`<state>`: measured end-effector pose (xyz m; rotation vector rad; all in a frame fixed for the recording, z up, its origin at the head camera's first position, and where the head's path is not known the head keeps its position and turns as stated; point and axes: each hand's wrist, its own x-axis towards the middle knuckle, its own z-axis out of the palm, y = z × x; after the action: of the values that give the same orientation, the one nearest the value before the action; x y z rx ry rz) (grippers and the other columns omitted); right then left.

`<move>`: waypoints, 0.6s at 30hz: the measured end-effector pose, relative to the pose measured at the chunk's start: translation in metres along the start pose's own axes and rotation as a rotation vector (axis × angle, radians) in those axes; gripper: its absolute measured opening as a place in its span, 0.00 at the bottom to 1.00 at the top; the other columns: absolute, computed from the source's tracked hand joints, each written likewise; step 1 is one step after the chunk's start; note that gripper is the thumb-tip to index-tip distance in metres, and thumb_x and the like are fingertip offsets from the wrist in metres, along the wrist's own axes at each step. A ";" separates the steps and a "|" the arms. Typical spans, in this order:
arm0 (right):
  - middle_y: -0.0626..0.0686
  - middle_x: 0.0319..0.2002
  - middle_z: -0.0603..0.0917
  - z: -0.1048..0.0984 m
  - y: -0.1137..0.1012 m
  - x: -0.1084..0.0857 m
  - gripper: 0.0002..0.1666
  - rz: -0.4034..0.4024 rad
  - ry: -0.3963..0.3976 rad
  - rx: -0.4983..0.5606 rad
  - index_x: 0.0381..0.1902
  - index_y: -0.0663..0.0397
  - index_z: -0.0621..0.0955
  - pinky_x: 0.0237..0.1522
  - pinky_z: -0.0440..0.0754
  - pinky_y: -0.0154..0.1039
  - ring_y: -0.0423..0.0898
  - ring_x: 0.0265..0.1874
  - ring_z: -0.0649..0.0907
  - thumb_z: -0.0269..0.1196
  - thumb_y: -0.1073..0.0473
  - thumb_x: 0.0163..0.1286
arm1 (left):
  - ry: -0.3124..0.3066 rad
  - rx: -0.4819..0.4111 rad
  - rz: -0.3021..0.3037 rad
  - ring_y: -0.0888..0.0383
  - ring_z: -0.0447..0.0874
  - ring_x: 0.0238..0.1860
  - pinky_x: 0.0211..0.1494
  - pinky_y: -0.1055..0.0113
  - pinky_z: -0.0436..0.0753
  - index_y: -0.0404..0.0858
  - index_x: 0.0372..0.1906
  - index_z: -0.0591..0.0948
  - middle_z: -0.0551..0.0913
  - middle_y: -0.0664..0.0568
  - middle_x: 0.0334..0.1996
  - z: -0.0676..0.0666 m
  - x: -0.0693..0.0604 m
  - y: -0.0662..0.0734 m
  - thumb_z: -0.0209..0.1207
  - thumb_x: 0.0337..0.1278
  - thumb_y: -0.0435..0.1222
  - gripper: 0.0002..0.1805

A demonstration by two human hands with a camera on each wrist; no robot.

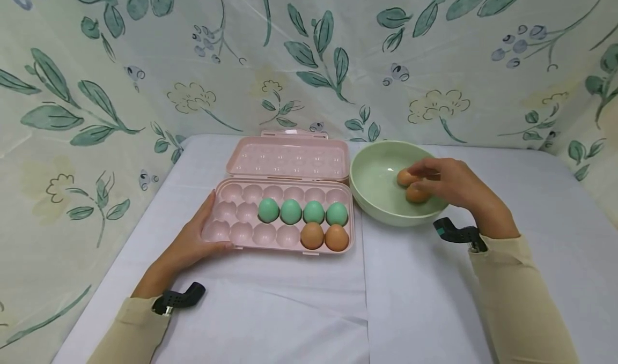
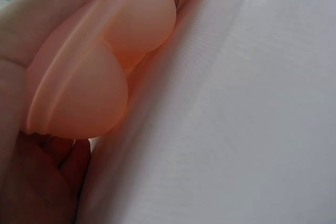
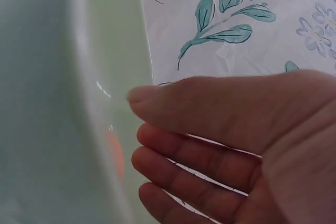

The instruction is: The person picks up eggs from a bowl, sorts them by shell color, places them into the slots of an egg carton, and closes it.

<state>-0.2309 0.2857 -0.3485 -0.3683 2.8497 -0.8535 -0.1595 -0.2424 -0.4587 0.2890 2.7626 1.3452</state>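
1. Hanging over a round, glossy, pale green bowl (image 1: pixel 374 179), the right hand (image 1: pixel 451 184) has its thumb and fingers parted and loosely bent; I see nothing pinched between them, though I can't tell whether a fingertip touches anything.
2. Right by those fingers, two smooth brown eggs (image 1: pixel 404 178) lie inside the bowl, one partly hidden behind the fingertips, the other partly behind the thumb.
3. The left hand (image 1: pixel 193 239) grips an open pink plastic egg carton (image 1: pixel 265 235) by its left end, thumb at the front edge, the other fingers around the side.
4. In the carton sit four mint-green eggs (image 1: pixel 291 212) along the middle row and two more brown eggs (image 1: pixel 336 238) at the right end of the front row.
5. I'd judge the work partway: six eggs seated, two left in the bowl, twelve cups unfilled, the back row entirely so.
6. The carton's lid (image 1: pixel 289 157) lies folded back, beside the bowl, on the white-covered table (image 1: pixel 289 305); a leaf-patterned cloth (image 1: pixel 207 74) hangs behind.
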 end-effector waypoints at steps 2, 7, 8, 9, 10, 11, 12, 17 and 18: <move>0.58 0.56 0.80 0.000 0.001 0.001 0.26 0.002 -0.005 -0.004 0.58 0.52 0.79 0.60 0.68 0.60 0.60 0.60 0.74 0.67 0.50 0.64 | -0.002 -0.002 0.002 0.49 0.43 0.76 0.70 0.37 0.51 0.57 0.77 0.38 0.42 0.60 0.77 0.000 0.000 -0.001 0.77 0.34 0.49 0.70; 0.60 0.57 0.80 0.001 0.004 0.002 0.33 0.008 -0.030 -0.009 0.59 0.54 0.78 0.60 0.67 0.60 0.61 0.61 0.73 0.68 0.43 0.61 | 0.000 -0.007 0.006 0.50 0.43 0.76 0.70 0.38 0.51 0.57 0.77 0.38 0.43 0.60 0.77 -0.001 0.000 0.000 0.77 0.34 0.49 0.70; 0.60 0.57 0.80 0.001 0.004 0.002 0.35 0.007 -0.037 -0.015 0.59 0.54 0.78 0.60 0.67 0.61 0.61 0.61 0.73 0.68 0.40 0.60 | 0.001 -0.008 0.008 0.51 0.43 0.76 0.70 0.38 0.51 0.57 0.77 0.38 0.43 0.60 0.77 -0.001 0.000 0.000 0.77 0.34 0.48 0.70; 0.60 0.56 0.80 0.001 0.004 0.002 0.37 0.005 -0.044 -0.020 0.59 0.54 0.78 0.60 0.67 0.61 0.61 0.61 0.73 0.67 0.38 0.59 | 0.002 -0.009 0.008 0.51 0.43 0.76 0.71 0.38 0.51 0.57 0.77 0.38 0.43 0.60 0.77 -0.001 0.000 0.000 0.77 0.34 0.49 0.70; 0.60 0.56 0.80 0.001 0.004 0.002 0.38 0.003 -0.051 -0.024 0.59 0.54 0.78 0.61 0.67 0.61 0.62 0.61 0.72 0.67 0.37 0.58 | 0.001 -0.007 0.009 0.51 0.43 0.76 0.71 0.38 0.51 0.57 0.77 0.38 0.43 0.60 0.77 -0.002 0.000 0.000 0.77 0.34 0.49 0.70; 0.60 0.56 0.80 0.001 0.005 0.002 0.38 0.001 -0.058 -0.025 0.59 0.55 0.78 0.61 0.66 0.61 0.62 0.62 0.72 0.67 0.36 0.58 | 0.003 -0.007 0.009 0.51 0.43 0.76 0.71 0.38 0.51 0.57 0.77 0.38 0.43 0.61 0.77 -0.002 0.000 0.001 0.77 0.33 0.49 0.70; 0.60 0.56 0.80 0.002 0.005 0.002 0.38 -0.004 -0.064 -0.024 0.59 0.55 0.78 0.61 0.66 0.61 0.62 0.62 0.72 0.67 0.36 0.58 | 0.002 -0.007 0.008 0.51 0.43 0.76 0.71 0.39 0.51 0.57 0.77 0.38 0.43 0.61 0.77 -0.002 0.000 0.001 0.77 0.33 0.49 0.70; 0.59 0.54 0.81 0.006 0.006 0.003 0.35 -0.023 -0.054 -0.036 0.56 0.56 0.80 0.59 0.69 0.59 0.60 0.60 0.73 0.69 0.40 0.58 | 0.001 -0.005 0.009 0.51 0.43 0.76 0.70 0.38 0.52 0.58 0.77 0.38 0.43 0.61 0.77 -0.001 0.000 0.002 0.77 0.33 0.49 0.70; 0.59 0.54 0.81 0.007 0.007 0.003 0.33 -0.027 -0.050 -0.044 0.55 0.56 0.81 0.58 0.70 0.58 0.60 0.59 0.74 0.69 0.41 0.58 | 0.001 -0.004 0.009 0.51 0.44 0.76 0.70 0.38 0.52 0.58 0.77 0.38 0.43 0.61 0.77 -0.001 0.000 0.002 0.77 0.33 0.49 0.70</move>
<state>-0.2337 0.2867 -0.3581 -0.4282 2.8276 -0.7761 -0.1597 -0.2423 -0.4564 0.3008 2.7622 1.3529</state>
